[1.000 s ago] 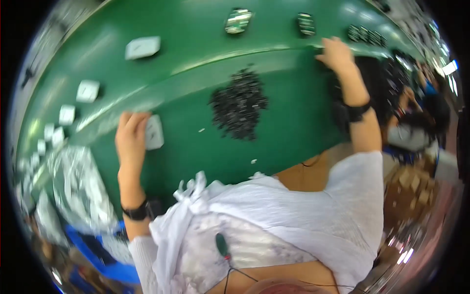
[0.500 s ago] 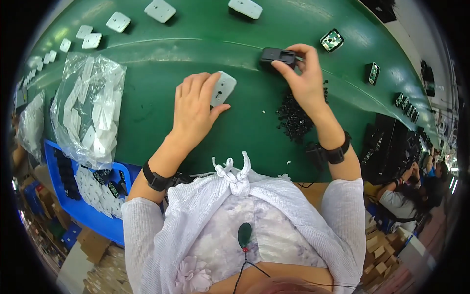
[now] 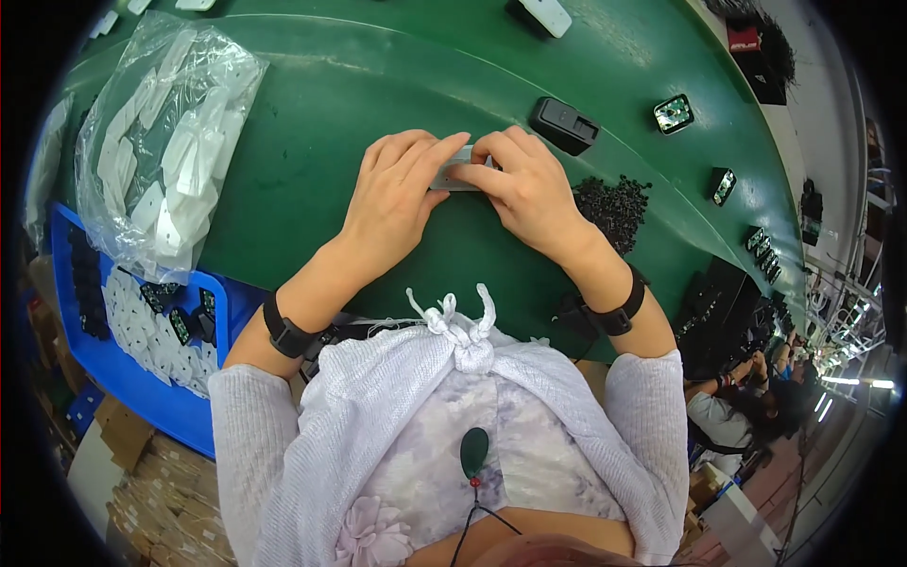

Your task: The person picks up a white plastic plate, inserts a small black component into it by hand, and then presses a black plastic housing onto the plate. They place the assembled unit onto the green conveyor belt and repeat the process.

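Note:
Between my two hands, over the green work surface [image 3: 302, 123], is a small white plastic housing [image 3: 455, 179], mostly covered by fingers. My left hand [image 3: 395, 189] grips its left side, thumb below and fingers above. My right hand [image 3: 531, 194] is closed on its right side, with thumb and index finger against the housing. Whether the right fingers also pinch a small part cannot be made out. Just beyond the right hand lies a black rectangular casing [image 3: 564, 126] with a recess in its top. A heap of small black parts [image 3: 612, 210] sits right of that hand.
On the left lie a clear bag of white plastic pieces [image 3: 175, 156] and a blue tray [image 3: 142, 402] of white and black parts. Circuit-board units [image 3: 674, 114] line the right side. At far right stands a black box [image 3: 713, 312]; beyond it a person [image 3: 732, 420] sits.
My right hand has let go of the black casing, now lying on the surface, and come left to the white housing. My left hand still holds that housing. The view has shifted.

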`<state>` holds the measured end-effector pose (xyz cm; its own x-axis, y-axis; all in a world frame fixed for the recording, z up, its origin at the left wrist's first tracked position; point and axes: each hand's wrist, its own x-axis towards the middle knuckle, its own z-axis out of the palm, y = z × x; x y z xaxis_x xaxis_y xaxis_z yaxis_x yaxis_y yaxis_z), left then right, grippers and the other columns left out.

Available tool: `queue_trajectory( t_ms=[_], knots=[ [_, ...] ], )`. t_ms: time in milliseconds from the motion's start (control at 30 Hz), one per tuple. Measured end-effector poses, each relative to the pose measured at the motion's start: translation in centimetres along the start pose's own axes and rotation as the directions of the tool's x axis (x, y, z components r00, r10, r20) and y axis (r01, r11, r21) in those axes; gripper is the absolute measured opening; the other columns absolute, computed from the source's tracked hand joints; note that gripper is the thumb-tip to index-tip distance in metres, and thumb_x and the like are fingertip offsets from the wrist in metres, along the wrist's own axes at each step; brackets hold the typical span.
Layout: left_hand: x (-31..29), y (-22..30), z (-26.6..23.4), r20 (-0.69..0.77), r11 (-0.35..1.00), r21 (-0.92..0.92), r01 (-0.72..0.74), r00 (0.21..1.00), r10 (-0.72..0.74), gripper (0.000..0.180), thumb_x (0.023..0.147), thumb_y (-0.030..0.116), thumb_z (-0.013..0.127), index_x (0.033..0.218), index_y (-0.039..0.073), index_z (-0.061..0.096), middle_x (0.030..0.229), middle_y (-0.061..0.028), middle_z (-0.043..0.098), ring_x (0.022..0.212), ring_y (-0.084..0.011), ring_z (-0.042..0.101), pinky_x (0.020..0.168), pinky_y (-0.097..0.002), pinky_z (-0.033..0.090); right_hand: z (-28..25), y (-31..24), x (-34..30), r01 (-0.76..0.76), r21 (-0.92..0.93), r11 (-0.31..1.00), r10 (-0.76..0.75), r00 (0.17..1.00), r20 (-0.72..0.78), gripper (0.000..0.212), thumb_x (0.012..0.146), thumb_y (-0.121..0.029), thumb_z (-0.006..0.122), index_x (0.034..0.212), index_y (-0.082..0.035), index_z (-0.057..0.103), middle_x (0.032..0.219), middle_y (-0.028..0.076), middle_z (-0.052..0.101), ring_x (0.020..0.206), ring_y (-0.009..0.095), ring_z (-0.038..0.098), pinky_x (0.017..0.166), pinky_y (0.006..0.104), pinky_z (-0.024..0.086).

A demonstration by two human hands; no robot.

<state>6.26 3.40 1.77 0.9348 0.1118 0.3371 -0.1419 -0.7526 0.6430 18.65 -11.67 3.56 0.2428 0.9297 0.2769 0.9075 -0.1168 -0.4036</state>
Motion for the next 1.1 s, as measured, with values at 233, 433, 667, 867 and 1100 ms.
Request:
queue_trajectory(
  t_ms=[233,433,667,867,1100],
  knots=[
    [0.0,0.1,-0.3,0.018,1.000,0.005,0.012,1.000,-0.012,0.061,0.069,-0.002,0.067,0.127,0.007,0.049,0.108,-0.0073,0.056,0.106,-0.0261,0.050,0.095,-0.0415,0.036,0.1,0.7,-0.1,-0.129,0.240,0.962,0.116,0.991,0.068,0.013,0.074,-0.003,0.066,0.086,-0.004,0.060,0.082,0.007,0.054,0.077,0.026,0.050,0.068,0.0348,0.043],
    [0.1,-0.1,-0.4,0.043,1.000,0.018,-0.018,0.999,0.017,0.055,0.069,0.001,0.068,0.121,0.007,0.052,0.111,-0.0070,0.057,0.109,-0.0267,0.049,0.096,-0.0424,0.035,0.0,0.6,-0.4,-0.203,0.291,0.935,0.188,0.979,0.078,0.012,0.076,-0.002,0.065,0.086,-0.003,0.058,0.079,0.007,0.052,0.076,0.024,0.049,0.068,0.0337,0.042],
    [0.9,1.7,-1.1,-0.128,0.928,-0.370,0.048,0.986,-0.102,0.019,0.076,-0.001,0.067,0.094,0.001,0.061,0.088,-0.0088,0.059,0.079,-0.0238,0.058,0.067,-0.0324,0.047,-1.6,-1.6,-0.3,-0.535,0.793,0.293,0.496,0.794,0.352,0.007,0.088,-0.007,0.062,0.091,-0.003,0.057,0.090,0.002,0.059,0.078,0.008,0.054,0.068,0.0218,0.044],
    [1.1,2.6,-1.0,-0.074,0.783,-0.609,0.131,0.973,-0.220,0.007,0.083,0.000,0.064,0.087,-0.001,0.058,0.077,-0.0082,0.058,0.062,-0.0155,0.057,0.056,-0.0254,0.046,-2.1,-3.0,-0.4,-0.462,0.883,0.079,0.543,0.763,0.351,0.013,0.088,-0.008,0.063,0.095,-0.002,0.054,0.090,0.004,0.059,0.081,0.009,0.056,0.069,0.0215,0.045],
    [1.4,3.3,-2.2,0.318,0.399,-0.776,0.488,0.849,-0.421,0.010,0.091,0.009,0.059,0.088,-0.001,0.056,0.075,-0.0019,0.058,0.061,-0.0064,0.054,0.054,-0.0199,0.044,-1.7,-3.6,-1.0,-0.395,0.808,0.437,0.546,0.830,0.110,0.015,0.087,-0.004,0.064,0.097,-0.001,0.054,0.094,0.004,0.058,0.083,0.010,0.056,0.074,0.0225,0.046]
  ],
)
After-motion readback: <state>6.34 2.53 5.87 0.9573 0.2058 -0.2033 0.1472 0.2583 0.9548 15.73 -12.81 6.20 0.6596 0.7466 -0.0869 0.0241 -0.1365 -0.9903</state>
